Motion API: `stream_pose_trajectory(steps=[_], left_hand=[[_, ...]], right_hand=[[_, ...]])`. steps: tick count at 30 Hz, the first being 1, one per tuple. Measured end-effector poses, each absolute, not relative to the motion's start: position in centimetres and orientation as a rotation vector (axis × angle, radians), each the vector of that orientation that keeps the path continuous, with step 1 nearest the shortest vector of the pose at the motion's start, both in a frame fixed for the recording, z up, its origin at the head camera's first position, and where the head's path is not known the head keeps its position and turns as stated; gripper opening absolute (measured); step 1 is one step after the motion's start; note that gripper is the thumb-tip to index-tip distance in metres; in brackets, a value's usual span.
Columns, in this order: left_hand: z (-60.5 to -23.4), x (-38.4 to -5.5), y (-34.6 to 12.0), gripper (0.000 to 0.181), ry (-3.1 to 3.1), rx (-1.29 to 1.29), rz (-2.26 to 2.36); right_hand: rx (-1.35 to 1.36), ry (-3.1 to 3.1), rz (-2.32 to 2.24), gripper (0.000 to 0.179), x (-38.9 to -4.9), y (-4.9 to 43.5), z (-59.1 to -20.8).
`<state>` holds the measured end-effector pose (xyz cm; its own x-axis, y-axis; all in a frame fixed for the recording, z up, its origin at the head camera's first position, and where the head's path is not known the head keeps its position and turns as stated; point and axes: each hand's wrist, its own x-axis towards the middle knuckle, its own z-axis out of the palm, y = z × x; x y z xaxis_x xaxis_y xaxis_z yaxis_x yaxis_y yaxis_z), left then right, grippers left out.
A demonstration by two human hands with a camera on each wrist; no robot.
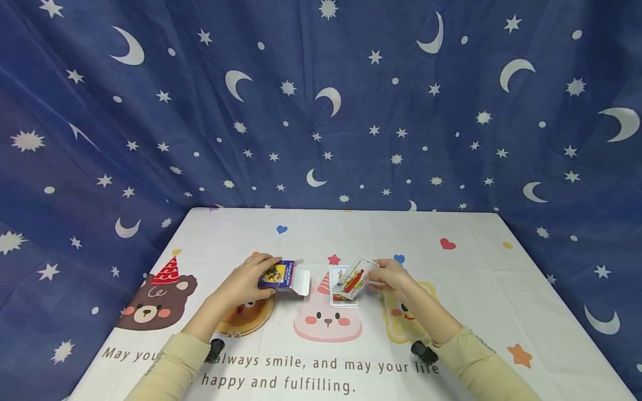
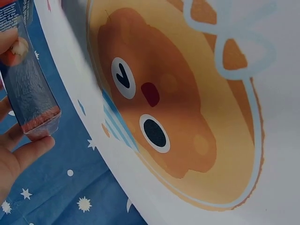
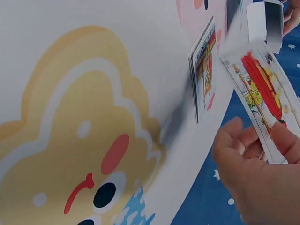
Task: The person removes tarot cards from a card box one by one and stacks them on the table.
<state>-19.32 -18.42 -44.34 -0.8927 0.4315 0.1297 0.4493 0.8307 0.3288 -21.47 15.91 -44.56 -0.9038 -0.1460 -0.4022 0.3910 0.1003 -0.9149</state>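
My left hand [image 1: 249, 279] grips a dark blue card box [image 1: 277, 275] by its sides, fingers at the far edge and thumb at the near one. The box's white flaps [image 1: 301, 279] stand open toward the right; how much is inside cannot be seen. In the right wrist view, the open end of the box [image 3: 266, 23] faces my right hand. With thumb and fingers my right hand [image 1: 392, 276] pinches an illustrated card [image 1: 355, 277] showing a figure in red. Beneath this tilted card, a small stack of cards [image 3: 204, 70] lies face up on the table, partly covered in the head view.
A white tablecloth [image 1: 321, 234] with cartoon faces, hearts and printed lettering covers the table. Behind it and at both sides hangs a blue curtain [image 1: 321, 111] with moons and stars. Black straps [image 1: 424, 353] are on both wrists.
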Motion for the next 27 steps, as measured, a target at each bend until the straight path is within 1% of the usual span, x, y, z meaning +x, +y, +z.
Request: stream_pose_trajectory(steps=[6,14,20,27], left_hand=[[-44.5,-19.4,-18.5,0.072,-2.953,-0.745,-0.575],[-45.0,-19.7,-18.6,0.071,-2.965,-0.752,-0.594],[-45.7,-20.1,-18.4,0.069,-3.005,-0.725,-0.572],[-45.8,-20.5,-18.1,0.072,-3.036,-0.754,-0.581]], right_hand=[[0.273,1.991,-1.898,0.044,-21.4,15.8,-44.8],[0.302,1.988,-1.991,0.051,-21.5,15.3,-45.3],[0.312,2.030,-1.994,0.045,-21.7,14.7,-46.0],[0.375,2.080,-1.945,0.033,-21.9,14.0,-46.2]])
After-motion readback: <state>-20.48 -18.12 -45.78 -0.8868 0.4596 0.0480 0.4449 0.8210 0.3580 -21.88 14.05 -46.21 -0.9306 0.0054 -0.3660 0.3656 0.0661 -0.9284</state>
